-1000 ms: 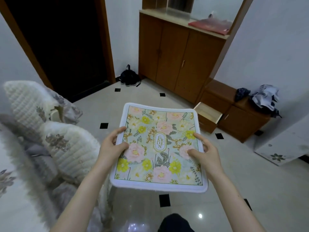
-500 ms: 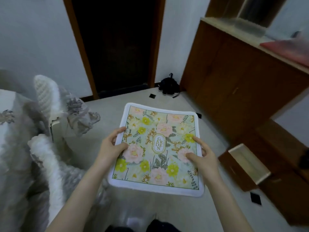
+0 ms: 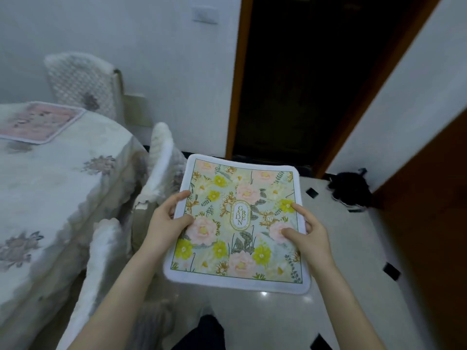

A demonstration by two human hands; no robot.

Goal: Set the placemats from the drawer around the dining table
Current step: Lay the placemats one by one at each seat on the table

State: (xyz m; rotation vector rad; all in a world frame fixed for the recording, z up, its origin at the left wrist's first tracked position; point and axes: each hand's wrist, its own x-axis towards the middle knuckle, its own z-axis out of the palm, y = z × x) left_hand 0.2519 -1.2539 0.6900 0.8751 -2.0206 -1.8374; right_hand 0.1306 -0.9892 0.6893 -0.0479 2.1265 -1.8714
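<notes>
**A:** What is on the far left?

**B:** The dining table (image 3: pixel 50 188) under a pale flowered cloth. A pink placemat (image 3: pixel 38 125) already lies flat near its far edge, likely marking one seat. Covered chairs (image 3: pixel 159 162) stand tucked against the table's side.

**A:** And in the middle?

**B:** The left hand (image 3: pixel 165 223) grips the left edge of a floral placemat (image 3: pixel 240 223), thumb on top and fingers beneath. The mat is held level over the floor beside the chairs, not yet above the table.

**A:** The right side?

**B:** The right hand (image 3: pixel 309 236) clamps the opposite edge the same way. Holding both edges probably keeps the soft mat flat and ready to lay down. A dark doorway (image 3: pixel 303 72) lies beyond.
</notes>
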